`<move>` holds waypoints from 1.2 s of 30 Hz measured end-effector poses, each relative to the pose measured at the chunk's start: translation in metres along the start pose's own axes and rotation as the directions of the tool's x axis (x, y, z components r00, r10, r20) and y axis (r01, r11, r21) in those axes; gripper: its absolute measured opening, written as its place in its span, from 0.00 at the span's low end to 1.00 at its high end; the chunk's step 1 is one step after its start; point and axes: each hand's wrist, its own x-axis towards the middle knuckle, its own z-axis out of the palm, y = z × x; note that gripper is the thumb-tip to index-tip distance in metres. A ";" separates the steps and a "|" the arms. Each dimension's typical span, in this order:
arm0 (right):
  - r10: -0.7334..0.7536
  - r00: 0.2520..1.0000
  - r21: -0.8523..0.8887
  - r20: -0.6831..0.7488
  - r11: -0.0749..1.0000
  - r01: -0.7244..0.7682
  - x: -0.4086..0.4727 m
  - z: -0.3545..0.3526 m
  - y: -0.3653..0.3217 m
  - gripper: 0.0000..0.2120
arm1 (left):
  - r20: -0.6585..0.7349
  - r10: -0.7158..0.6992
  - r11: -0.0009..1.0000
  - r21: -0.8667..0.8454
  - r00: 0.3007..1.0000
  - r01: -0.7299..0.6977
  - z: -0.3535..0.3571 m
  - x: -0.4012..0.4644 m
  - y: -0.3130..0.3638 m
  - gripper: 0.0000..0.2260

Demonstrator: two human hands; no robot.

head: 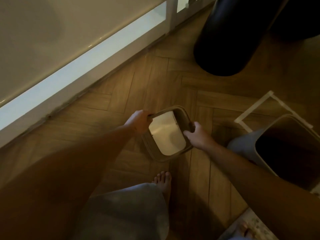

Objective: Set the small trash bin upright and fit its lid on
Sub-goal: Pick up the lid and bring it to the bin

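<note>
My left hand (139, 121) and right hand (195, 134) gripped opposite edges of the lid (166, 134); the bin (290, 149) stood open just right of it.

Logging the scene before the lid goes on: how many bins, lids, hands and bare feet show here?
Open bins: 1
Lids (frame with light flap): 1
Hands, both holding the lid: 2, left, right
Bare feet: 2, and
Total: 6
</note>
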 end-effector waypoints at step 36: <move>-0.513 0.833 -0.433 -0.209 0.812 0.391 -0.247 -0.186 0.043 0.17 | -0.190 0.320 0.896 -0.258 0.928 -0.361 0.011 -0.049 0.327 0.03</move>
